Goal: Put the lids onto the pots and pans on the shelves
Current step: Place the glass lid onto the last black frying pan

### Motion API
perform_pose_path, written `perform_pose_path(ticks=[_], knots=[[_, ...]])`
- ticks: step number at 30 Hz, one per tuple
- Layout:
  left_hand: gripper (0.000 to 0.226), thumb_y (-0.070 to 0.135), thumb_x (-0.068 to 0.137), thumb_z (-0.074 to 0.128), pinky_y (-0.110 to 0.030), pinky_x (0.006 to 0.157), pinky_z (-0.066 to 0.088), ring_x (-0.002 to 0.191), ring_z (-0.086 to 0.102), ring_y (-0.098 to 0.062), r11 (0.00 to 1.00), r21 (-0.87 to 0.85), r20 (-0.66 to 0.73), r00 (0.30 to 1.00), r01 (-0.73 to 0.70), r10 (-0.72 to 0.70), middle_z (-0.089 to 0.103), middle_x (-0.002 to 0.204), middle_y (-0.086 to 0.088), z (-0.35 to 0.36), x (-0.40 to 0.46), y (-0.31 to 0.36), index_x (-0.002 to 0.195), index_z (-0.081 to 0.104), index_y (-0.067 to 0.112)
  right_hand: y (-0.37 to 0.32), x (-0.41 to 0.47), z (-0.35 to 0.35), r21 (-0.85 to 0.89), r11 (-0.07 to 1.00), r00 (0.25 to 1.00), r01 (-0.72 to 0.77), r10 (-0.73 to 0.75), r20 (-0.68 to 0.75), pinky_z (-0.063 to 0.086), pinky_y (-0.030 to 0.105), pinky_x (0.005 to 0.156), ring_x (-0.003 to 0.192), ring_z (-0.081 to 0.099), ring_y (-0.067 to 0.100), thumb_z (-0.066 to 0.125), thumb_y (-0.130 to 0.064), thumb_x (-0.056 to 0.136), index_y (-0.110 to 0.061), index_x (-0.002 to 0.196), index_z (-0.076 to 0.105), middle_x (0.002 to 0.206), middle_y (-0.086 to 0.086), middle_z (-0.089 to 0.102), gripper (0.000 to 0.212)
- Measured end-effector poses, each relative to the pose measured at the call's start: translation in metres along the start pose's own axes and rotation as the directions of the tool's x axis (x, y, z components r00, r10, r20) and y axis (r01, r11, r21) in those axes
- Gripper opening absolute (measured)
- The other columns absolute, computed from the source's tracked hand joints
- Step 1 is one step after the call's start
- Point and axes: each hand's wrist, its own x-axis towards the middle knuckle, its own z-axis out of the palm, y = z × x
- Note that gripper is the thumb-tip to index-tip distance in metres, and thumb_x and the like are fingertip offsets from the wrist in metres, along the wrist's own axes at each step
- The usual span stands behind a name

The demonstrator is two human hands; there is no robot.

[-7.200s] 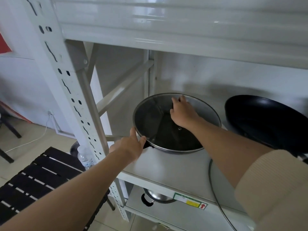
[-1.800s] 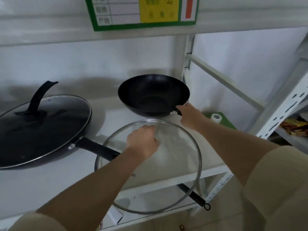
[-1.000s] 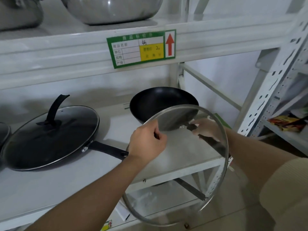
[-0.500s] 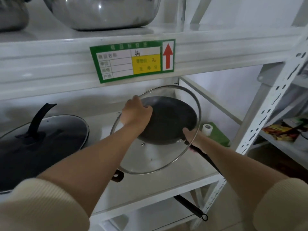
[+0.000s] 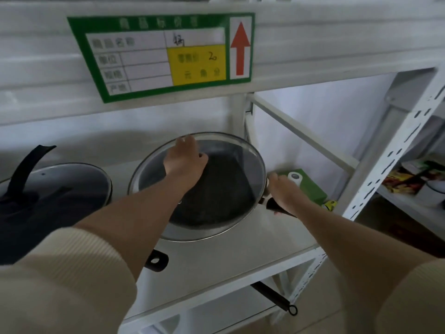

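Note:
A round glass lid [image 5: 231, 165] with a steel rim lies over the black wok [image 5: 216, 201] on the middle shelf [image 5: 216, 259]. My left hand [image 5: 185, 162] rests on top of the lid, closed around its knob, which the hand hides. My right hand [image 5: 284, 194] grips the wok's black handle [image 5: 274, 204] at the wok's right side. To the left sits a black pan [image 5: 48, 201] with a glass lid on it, and that pan's handle end [image 5: 156, 260] pokes out under my left forearm.
A green shelf label [image 5: 166, 54] with a red arrow hangs on the upper shelf edge. A green box [image 5: 310, 186] with a white roll lies behind the right hand. White perforated uprights [image 5: 395, 162] stand at the right. A black handle [image 5: 274, 297] sticks out from the lower shelf.
The glass lid, held tilted in front of the wok half a second ago, now lies flat over it. The left hand moved back with it; the right hand stays on the wok handle.

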Motion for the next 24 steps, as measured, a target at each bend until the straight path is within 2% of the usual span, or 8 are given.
perform_pose_path(ticks=[1, 3, 5, 6, 9, 14, 18, 24], knots=[[0.039, 0.028, 0.092, 0.054, -0.039, 0.072, 0.051, 0.101, 0.063, -0.036, 1.0, 0.022, 0.005, 1.0, -0.019, 0.018, 0.059, 0.116, -0.016, 0.003, 0.0, 0.001, 0.124, 0.05, 0.007, -0.001, 0.003, -0.001, 0.006, 1.0, 1.0, 0.009, -0.009, -0.023, 0.056, 0.049, 0.083, 0.089, 0.066, 0.043, 0.023, -0.036, 0.1, -0.002, 0.114, 0.054, 0.096, 0.025, 0.063, 0.048], [0.036, 0.027, 0.093, 0.053, -0.037, 0.066, 0.045, 0.1, 0.063, -0.037, 0.998, 0.047, 0.016, 0.999, -0.039, 0.038, 0.058, 0.116, -0.017, 0.009, 0.001, 0.006, 0.123, 0.049, 0.006, -0.004, 0.006, 0.003, -0.042, 0.998, 0.999, 0.044, -0.045, -0.023, 0.052, 0.048, 0.088, 0.1, 0.062, 0.043, 0.026, -0.043, 0.099, -0.005, 0.107, 0.051, 0.094, 0.021, 0.06, 0.046], [0.035, 0.027, 0.093, 0.052, -0.036, 0.064, 0.041, 0.1, 0.062, -0.038, 0.997, 0.051, 0.035, 0.998, -0.052, 0.05, 0.056, 0.116, -0.017, 0.014, 0.003, 0.012, 0.122, 0.048, 0.006, -0.005, 0.008, 0.008, -0.048, 0.999, 0.999, 0.025, -0.027, -0.034, 0.048, 0.044, 0.089, 0.106, 0.059, 0.04, 0.047, -0.026, 0.098, -0.005, 0.116, 0.047, 0.106, 0.018, 0.057, 0.027], [0.035, 0.027, 0.094, 0.052, -0.036, 0.064, 0.041, 0.1, 0.062, -0.038, 0.997, 0.053, 0.044, 0.998, -0.058, 0.055, 0.055, 0.116, -0.016, 0.016, 0.005, 0.015, 0.122, 0.048, 0.006, -0.005, 0.009, 0.011, -0.092, 0.995, 0.998, 0.042, -0.047, -0.051, 0.047, 0.041, 0.09, 0.109, 0.057, 0.038, 0.052, -0.015, 0.096, -0.004, 0.123, 0.045, 0.116, 0.02, 0.054, 0.03], [0.033, 0.026, 0.096, 0.051, -0.038, 0.065, 0.041, 0.101, 0.061, -0.038, 0.995, 0.063, 0.063, 0.996, -0.075, 0.071, 0.055, 0.118, -0.017, 0.024, 0.014, 0.019, 0.122, 0.048, 0.006, -0.003, 0.014, 0.013, -0.277, 0.958, 0.995, 0.079, -0.091, -0.028, 0.045, 0.034, 0.093, 0.115, 0.055, 0.033, 0.046, -0.008, 0.098, 0.001, 0.129, 0.044, 0.129, 0.02, 0.049, 0.032], [0.035, 0.031, 0.098, 0.049, -0.041, 0.077, 0.048, 0.107, 0.059, -0.038, 0.993, 0.063, 0.105, 0.991, -0.095, 0.088, 0.055, 0.122, -0.018, 0.031, 0.021, 0.011, 0.124, 0.05, 0.007, -0.008, 0.015, 0.015, -0.337, 0.941, 0.999, 0.042, -0.045, -0.001, 0.045, 0.035, 0.094, 0.115, 0.054, 0.033, 0.035, -0.006, 0.101, 0.004, 0.124, 0.05, 0.127, 0.019, 0.051, 0.03], [0.032, 0.029, 0.097, 0.052, -0.038, 0.074, 0.045, 0.103, 0.061, -0.036, 0.99, 0.021, 0.125, 0.983, -0.14, 0.137, 0.06, 0.115, -0.018, 0.031, 0.019, 0.005, 0.117, 0.055, 0.004, -0.008, 0.017, 0.015, -0.408, 0.911, 0.998, 0.059, -0.064, 0.002, 0.045, 0.03, 0.093, 0.113, 0.057, 0.029, 0.039, -0.006, 0.099, 0.003, 0.123, 0.054, 0.127, 0.017, 0.05, 0.029], [0.029, 0.023, 0.098, 0.051, -0.038, 0.078, 0.045, 0.105, 0.058, -0.034, 0.992, -0.022, 0.157, 0.98, -0.122, 0.124, 0.058, 0.118, -0.018, 0.036, 0.014, 0.002, 0.12, 0.053, 0.005, -0.013, 0.015, 0.015, -0.292, 0.956, 0.998, 0.007, -0.027, -0.063, 0.045, 0.038, 0.083, 0.112, 0.058, 0.039, 0.036, -0.01, 0.098, 0.002, 0.122, 0.052, 0.122, 0.024, 0.059, 0.031]])
